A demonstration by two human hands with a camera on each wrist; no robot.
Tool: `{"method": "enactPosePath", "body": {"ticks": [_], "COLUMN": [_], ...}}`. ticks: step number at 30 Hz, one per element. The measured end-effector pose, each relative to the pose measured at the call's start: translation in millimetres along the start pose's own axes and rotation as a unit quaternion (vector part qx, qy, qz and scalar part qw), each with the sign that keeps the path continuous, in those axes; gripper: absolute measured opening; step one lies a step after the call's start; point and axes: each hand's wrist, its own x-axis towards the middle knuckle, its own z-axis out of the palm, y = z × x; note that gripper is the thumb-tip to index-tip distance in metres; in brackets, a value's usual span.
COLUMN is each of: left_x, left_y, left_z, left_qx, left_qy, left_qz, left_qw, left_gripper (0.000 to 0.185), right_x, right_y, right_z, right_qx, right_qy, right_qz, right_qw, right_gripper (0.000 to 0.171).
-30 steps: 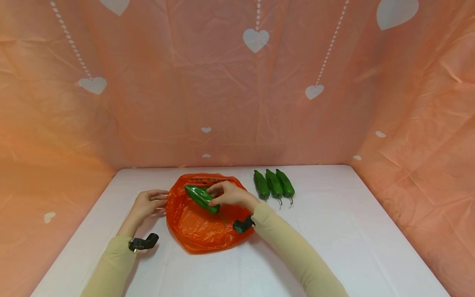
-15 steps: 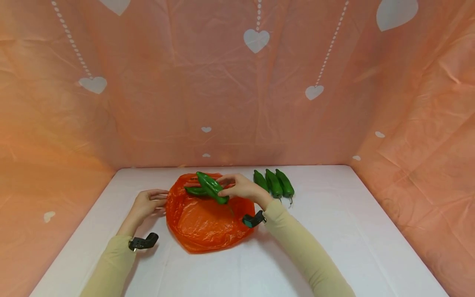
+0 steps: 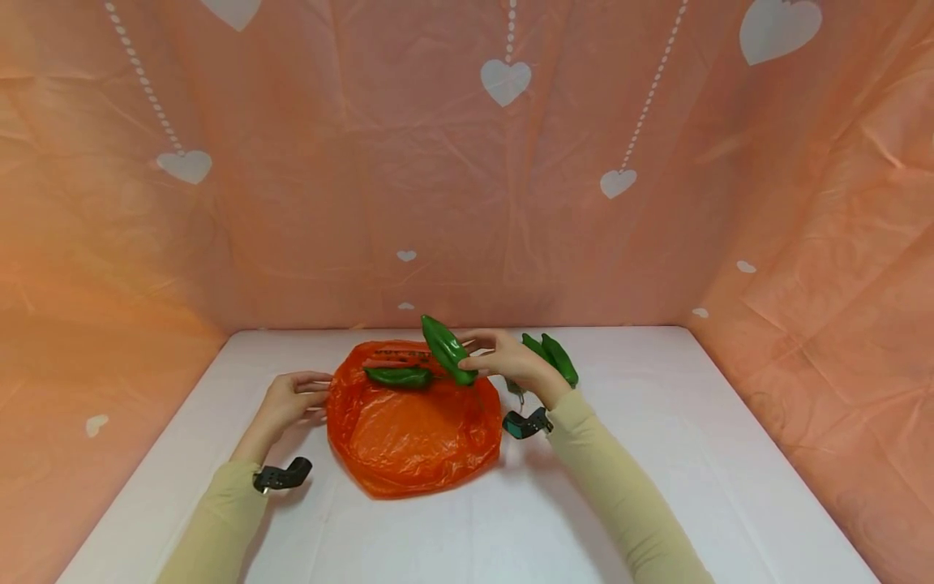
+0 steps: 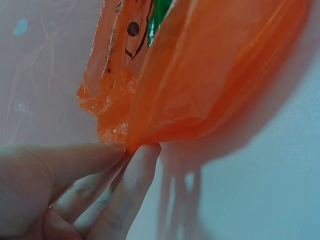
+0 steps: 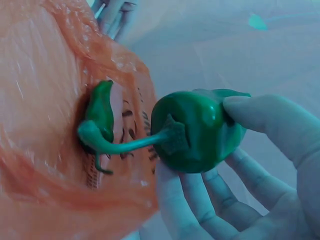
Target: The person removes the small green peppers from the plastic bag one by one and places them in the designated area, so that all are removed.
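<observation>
White surface (image 3: 657, 487), backed by orange sheeting w/ white hearts (image 3: 503, 79). Two green peppers (image 3: 558, 357) are seen at rear right, partly hidden behind the right hand (image 3: 511, 361). A green pepper (image 3: 447, 349) is gripped by that hand, raised above the orange bag (image 3: 409, 438). Another pepper (image 3: 397, 376) is seen at the bag's mouth. Bag's left edge is pinched by the left hand (image 3: 288, 401).
</observation>
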Motion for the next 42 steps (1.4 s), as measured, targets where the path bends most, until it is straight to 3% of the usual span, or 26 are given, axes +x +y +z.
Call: {"method": "enactPosePath", "body": {"ticks": [12, 23, 42], "left_x": [-1.6, -0.3, 2.3], "left_y": [-1.5, 1.7, -1.3], "left_z": [-0.7, -0.7, 0.7], "left_qx": [0.014, 0.014, 0.017], "left_qy": [0.004, 0.003, 0.007], "left_qz": [0.016, 0.015, 0.012], "left_qw": [0.9998, 0.9998, 0.9998], "left_gripper": [0.037, 0.038, 0.036], "right_x": [-21, -42, -82], "right_y": [9, 22, 46], "right_z": [-36, -72, -120], "right_qx": [0.057, 0.018, 0.031], "right_qy": [0.061, 0.099, 0.144], "right_qz": [0.027, 0.051, 0.064], "right_qw": [0.996, 0.994, 0.987], "right_gripper": [0.05, 0.057, 0.06]}}
